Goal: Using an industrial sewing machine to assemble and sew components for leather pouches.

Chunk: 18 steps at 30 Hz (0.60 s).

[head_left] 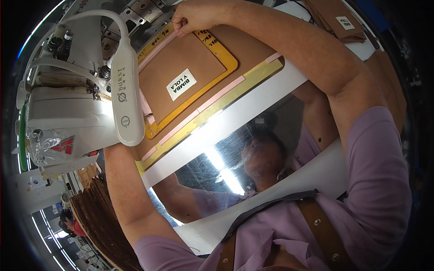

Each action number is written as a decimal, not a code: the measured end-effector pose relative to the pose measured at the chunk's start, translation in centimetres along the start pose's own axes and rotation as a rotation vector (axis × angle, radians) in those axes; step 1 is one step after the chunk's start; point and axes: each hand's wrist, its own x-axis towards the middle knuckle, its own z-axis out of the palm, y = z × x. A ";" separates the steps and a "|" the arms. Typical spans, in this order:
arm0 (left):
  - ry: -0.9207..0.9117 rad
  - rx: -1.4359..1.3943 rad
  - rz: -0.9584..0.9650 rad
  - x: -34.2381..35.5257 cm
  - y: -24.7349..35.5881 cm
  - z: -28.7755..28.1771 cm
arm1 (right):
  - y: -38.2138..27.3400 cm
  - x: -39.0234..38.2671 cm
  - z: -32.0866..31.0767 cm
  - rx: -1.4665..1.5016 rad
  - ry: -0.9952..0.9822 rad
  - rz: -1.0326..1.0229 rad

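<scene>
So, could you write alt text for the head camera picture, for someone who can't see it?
A person's right hand is at the upper end of a pink strip along a yellow frame lying on a brown sheet. The left hand is hidden behind a white machine, and below lies a shiny, reflective plate.

A pale table is spreading out in front of the person, and a shiny, scratched plate is filling much of its near part, mirroring the person and a bright light. A white band is running along the plate's far side. Beyond that, a broad brown sheet is lying at a slant, with a yellowish strip following its near edge. Pink pieces of tape are lining that strip. A white machine is standing at the left side.
</scene>
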 end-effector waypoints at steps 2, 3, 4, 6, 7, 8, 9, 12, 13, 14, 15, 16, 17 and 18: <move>-0.002 -0.001 0.004 -0.1 -0.1 0.1 | 1.0 -0.1 0.1 -0.023 0.012 -0.004; 0.000 -0.003 0.005 -0.2 -0.1 0.1 | 1.3 -0.1 0.2 -0.044 0.023 -0.015; 0.000 -0.005 0.006 -0.3 -0.1 0.1 | 1.6 0.0 0.3 -0.043 0.023 -0.013; 0.001 -0.004 0.007 -0.4 -0.2 0.1 | 1.8 0.2 0.4 -0.016 0.031 0.113; 0.001 -0.003 0.008 -0.4 -0.2 0.0 | 1.8 0.4 0.5 -0.015 0.031 0.115; -0.002 -0.003 0.009 -0.5 -0.2 0.0 | 1.7 0.6 0.6 -0.017 0.033 0.092; 0.001 -0.003 0.010 -0.5 -0.2 0.0 | 1.6 0.8 0.6 -0.021 0.036 0.070; -0.003 -0.006 0.013 -0.4 -0.3 0.0 | 1.3 0.5 0.8 -0.052 0.090 0.072; -0.002 -0.005 0.013 -0.4 -0.3 0.0 | 1.2 0.4 0.8 -0.053 0.089 0.073; -0.004 -0.004 0.012 -0.4 -0.3 -0.1 | 1.2 0.2 0.9 -0.076 0.120 0.080; -0.004 -0.005 0.015 -0.3 -0.4 -0.1 | 1.1 0.0 0.9 -0.099 0.151 0.086; -0.007 -0.004 0.017 -0.2 -0.4 -0.1 | 1.0 0.0 0.8 -0.100 0.152 0.085; -0.005 -0.006 0.019 -0.2 -0.4 0.0 | 0.9 0.0 0.6 -0.099 0.156 0.094; -0.008 -0.004 0.020 0.0 -0.4 0.0 | 0.8 0.0 0.6 -0.096 0.160 0.104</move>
